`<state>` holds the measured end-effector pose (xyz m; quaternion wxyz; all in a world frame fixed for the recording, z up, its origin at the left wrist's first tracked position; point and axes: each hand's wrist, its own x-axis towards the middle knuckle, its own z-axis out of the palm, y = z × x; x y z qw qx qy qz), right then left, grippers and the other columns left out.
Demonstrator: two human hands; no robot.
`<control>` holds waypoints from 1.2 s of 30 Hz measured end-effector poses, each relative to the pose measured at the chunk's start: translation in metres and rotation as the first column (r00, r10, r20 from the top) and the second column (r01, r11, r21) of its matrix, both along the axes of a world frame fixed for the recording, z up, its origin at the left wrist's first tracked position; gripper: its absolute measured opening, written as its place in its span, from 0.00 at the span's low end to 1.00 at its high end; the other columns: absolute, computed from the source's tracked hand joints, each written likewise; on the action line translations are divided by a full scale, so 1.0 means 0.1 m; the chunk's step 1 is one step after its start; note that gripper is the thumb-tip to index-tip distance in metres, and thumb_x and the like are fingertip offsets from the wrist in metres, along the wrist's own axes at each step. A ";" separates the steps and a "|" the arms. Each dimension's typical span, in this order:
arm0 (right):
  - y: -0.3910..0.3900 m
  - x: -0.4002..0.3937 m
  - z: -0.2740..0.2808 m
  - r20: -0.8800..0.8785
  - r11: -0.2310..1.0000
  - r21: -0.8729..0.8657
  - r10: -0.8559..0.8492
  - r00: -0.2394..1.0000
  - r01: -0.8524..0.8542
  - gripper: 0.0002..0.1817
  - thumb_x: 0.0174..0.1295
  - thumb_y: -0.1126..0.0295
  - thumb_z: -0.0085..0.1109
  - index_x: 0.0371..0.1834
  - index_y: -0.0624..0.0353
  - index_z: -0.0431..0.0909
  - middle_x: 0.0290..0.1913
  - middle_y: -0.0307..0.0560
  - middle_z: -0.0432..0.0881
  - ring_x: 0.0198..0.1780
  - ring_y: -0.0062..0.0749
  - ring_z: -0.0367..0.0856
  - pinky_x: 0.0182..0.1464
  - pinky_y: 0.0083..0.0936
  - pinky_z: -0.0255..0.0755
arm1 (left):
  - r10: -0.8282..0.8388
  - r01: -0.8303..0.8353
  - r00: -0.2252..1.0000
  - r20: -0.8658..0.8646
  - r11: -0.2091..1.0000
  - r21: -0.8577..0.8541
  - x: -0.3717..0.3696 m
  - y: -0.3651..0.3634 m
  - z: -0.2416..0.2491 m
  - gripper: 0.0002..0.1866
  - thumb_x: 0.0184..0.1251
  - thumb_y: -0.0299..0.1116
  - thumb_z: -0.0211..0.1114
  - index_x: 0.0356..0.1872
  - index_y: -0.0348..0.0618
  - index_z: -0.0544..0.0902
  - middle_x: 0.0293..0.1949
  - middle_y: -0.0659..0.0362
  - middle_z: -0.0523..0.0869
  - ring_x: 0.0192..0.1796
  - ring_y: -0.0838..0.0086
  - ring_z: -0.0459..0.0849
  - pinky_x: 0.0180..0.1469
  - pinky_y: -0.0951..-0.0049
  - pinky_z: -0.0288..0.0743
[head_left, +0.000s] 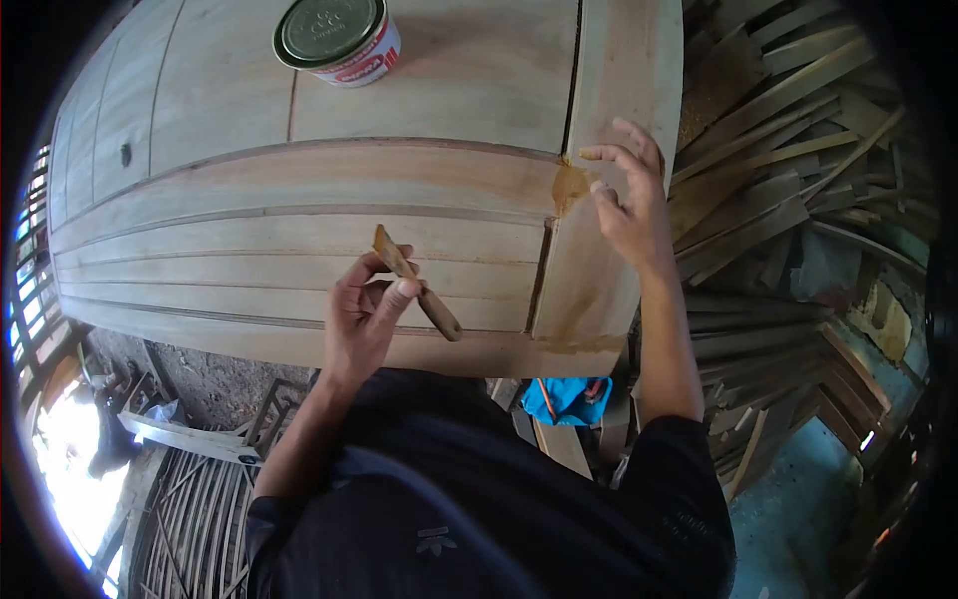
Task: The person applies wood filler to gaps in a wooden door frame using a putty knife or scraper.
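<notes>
A wooden door panel [439,180] lies flat in front of me. My left hand [364,309] is closed around a putty knife [435,307] with a wooden handle; its blade points up and is smeared with brown paste. My right hand [634,205] hovers at the panel's right side, fingers bent and apart, with nothing in them. Brownish paste shows on one fingertip. Just beside these fingers a wet brown patch of wood putty [570,188] covers a joint in the wood. A tin [344,45] with a dark green lid and a red-and-white label stands on the panel at the top.
Scrap wood strips [788,150] are piled along the right. A bright blue bag [569,399] with tools in it sits below the panel's near edge. At the lower left are a pale plank [190,436] and several thin sticks [200,519].
</notes>
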<state>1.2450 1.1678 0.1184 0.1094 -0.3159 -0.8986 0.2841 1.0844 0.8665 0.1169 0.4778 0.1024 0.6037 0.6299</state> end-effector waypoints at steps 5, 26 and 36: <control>0.10 0.09 -0.47 0.113 0.996 -0.090 0.038 0.993 -0.028 0.20 0.60 0.78 0.57 0.55 0.52 0.86 0.85 0.67 0.44 0.87 0.66 0.36 0.82 0.52 0.51 | 0.010 -0.010 1.000 -0.005 1.000 -0.005 -0.03 -0.03 -0.03 0.22 0.78 0.32 0.68 0.64 0.25 0.76 0.51 0.54 0.85 0.51 0.73 0.88 0.60 0.70 0.81; 0.03 -0.04 -0.16 0.391 0.801 0.475 0.179 0.903 -0.365 0.21 0.52 0.83 0.63 0.48 0.51 0.91 0.87 0.55 0.46 0.86 0.66 0.40 0.83 0.58 0.54 | 0.010 -0.010 0.999 -0.051 1.000 -0.004 -0.05 -0.03 -0.03 0.22 0.78 0.32 0.67 0.64 0.26 0.76 0.53 0.53 0.85 0.54 0.75 0.86 0.64 0.64 0.82; 0.16 0.03 -0.29 0.261 0.958 0.197 0.152 0.953 -0.206 0.31 0.50 0.86 0.60 0.55 0.43 0.92 0.87 0.56 0.47 0.86 0.67 0.42 0.84 0.52 0.52 | 0.023 -0.024 0.998 -0.062 1.000 -0.015 -0.04 0.01 0.00 0.23 0.78 0.33 0.68 0.64 0.25 0.76 0.52 0.53 0.85 0.53 0.75 0.86 0.63 0.65 0.83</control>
